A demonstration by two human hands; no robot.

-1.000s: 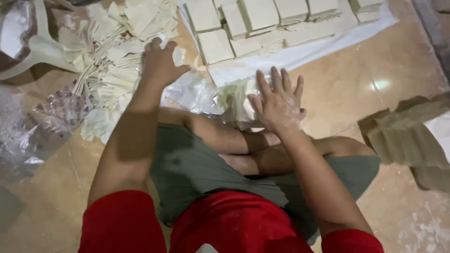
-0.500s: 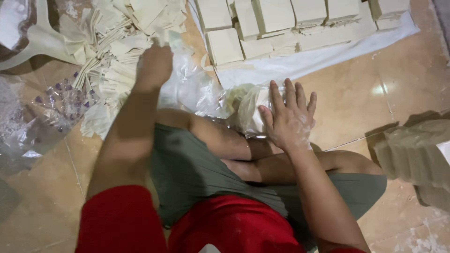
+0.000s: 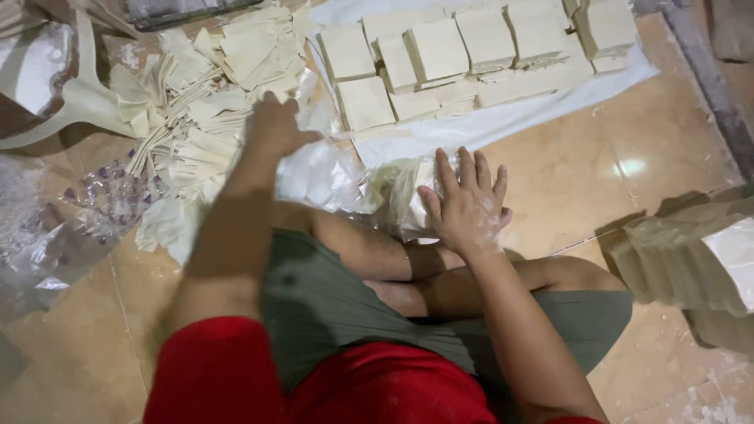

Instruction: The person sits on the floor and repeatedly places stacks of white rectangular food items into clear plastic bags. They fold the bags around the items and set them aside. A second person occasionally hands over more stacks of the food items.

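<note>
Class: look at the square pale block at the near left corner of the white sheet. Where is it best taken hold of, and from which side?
Probably from above, grip on the two opposite side faces of the block. It lies flat, its top is wide, and its near and left edges are clear of the neighbouring blocks. The left hand is nearest.

A clear plastic bag (image 3: 345, 177), crumpled and glossy, lies flat on the tan floor under the right fingertips. Just beyond the left fingers sprawls a loose pile of cream paper wrappers (image 3: 200, 94) (folded, overlapping, fanned untidily).
</note>
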